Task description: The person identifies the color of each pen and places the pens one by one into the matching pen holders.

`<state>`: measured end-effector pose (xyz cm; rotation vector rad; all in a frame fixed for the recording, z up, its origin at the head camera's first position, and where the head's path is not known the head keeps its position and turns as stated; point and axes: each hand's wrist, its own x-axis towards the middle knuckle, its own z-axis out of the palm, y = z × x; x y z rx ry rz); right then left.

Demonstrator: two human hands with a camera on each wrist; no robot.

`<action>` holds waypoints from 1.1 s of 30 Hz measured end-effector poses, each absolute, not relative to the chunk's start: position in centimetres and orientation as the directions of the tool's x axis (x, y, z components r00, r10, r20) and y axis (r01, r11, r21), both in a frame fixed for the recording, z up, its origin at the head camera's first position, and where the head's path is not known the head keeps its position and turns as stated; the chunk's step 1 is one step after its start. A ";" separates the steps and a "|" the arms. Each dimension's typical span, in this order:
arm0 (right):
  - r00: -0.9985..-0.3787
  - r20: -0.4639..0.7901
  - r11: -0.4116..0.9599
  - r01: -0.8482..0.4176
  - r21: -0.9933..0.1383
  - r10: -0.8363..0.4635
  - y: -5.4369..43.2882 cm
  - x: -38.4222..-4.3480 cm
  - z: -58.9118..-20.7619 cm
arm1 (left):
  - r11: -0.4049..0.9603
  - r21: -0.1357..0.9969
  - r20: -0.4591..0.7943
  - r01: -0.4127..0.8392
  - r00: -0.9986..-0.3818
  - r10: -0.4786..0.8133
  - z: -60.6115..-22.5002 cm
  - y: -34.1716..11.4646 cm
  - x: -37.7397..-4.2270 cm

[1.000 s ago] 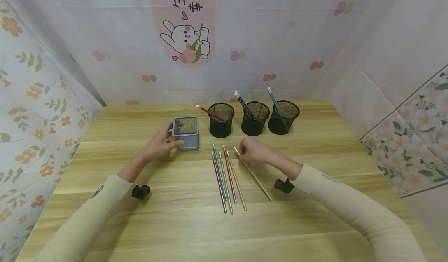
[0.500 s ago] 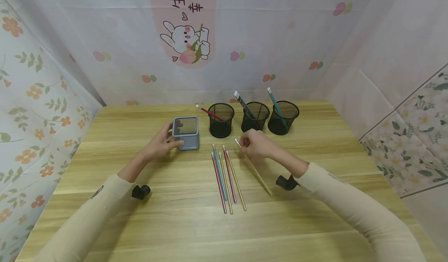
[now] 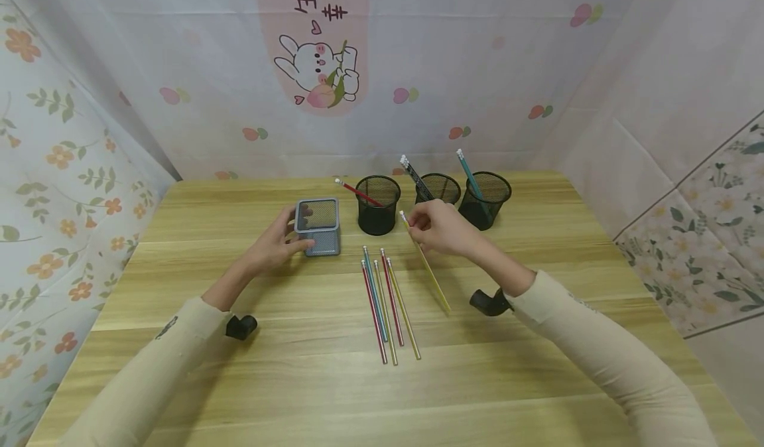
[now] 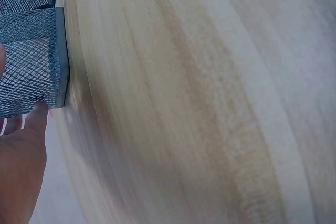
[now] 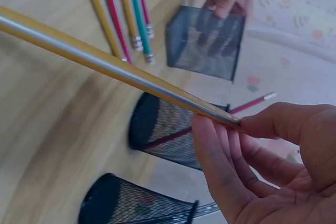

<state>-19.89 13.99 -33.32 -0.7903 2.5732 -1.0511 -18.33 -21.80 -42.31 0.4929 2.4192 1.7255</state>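
My left hand (image 3: pixel 276 247) holds a square grey mesh pencil holder (image 3: pixel 323 243), thumb at its front and fingers round its left and far sides. The holder stands upright on the table with no pencils in it. Between thumb and fingertips, my right hand (image 3: pixel 444 227) pinches a yellow pencil (image 5: pixel 105 59) near its eraser end. That pencil is tilted, its eraser end raised, in front of the black round cups. A row of several pencils (image 3: pixel 390 308), red, teal and yellow, lies on the table between the hands, erasers pointing away.
Along the back stand three black mesh cups: the left cup (image 3: pixel 377 218) with a red pencil, the middle cup (image 3: pixel 444 187) with black pencils, the right cup (image 3: pixel 486 208) with teal pencils. A printed curtain (image 3: pixel 418 49) hangs behind the wooden table (image 3: pixel 298 381).
My right hand has lifted the yellow pencil off the table and carried it away from me, toward the black cups. The left hand and grey holder have stayed put.
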 end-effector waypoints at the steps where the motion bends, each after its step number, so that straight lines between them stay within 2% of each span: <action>1: -0.823 -0.023 0.582 -0.381 -0.719 -0.567 14.0 -19.8 -33.0 | 0.293 0.937 0.084 0.189 -0.938 0.336 -42.3 -21.8 -18.3; 14: -0.834 0.168 0.448 -0.439 -0.779 -0.525 13.3 -20.2 -31.2 | 0.311 0.927 0.100 0.210 -0.937 0.335 -42.4 -21.9 -18.3; 22: -0.804 0.324 0.334 -0.523 -0.785 -0.498 12.9 -20.5 -30.5 | 0.304 0.931 0.091 0.201 -0.936 0.340 -42.4 -21.9 -18.4; 27: -0.794 0.385 0.302 -0.555 -0.775 -0.470 12.6 -20.4 -30.0 | 0.314 0.928 0.088 0.201 -0.937 0.338 -42.4 -21.9 -18.4; 33: -0.766 0.467 0.190 -0.589 -0.786 -0.443 12.0 -20.6 -29.6 | 0.314 0.928 0.089 0.201 -0.937 0.337 -42.4 -21.9 -18.4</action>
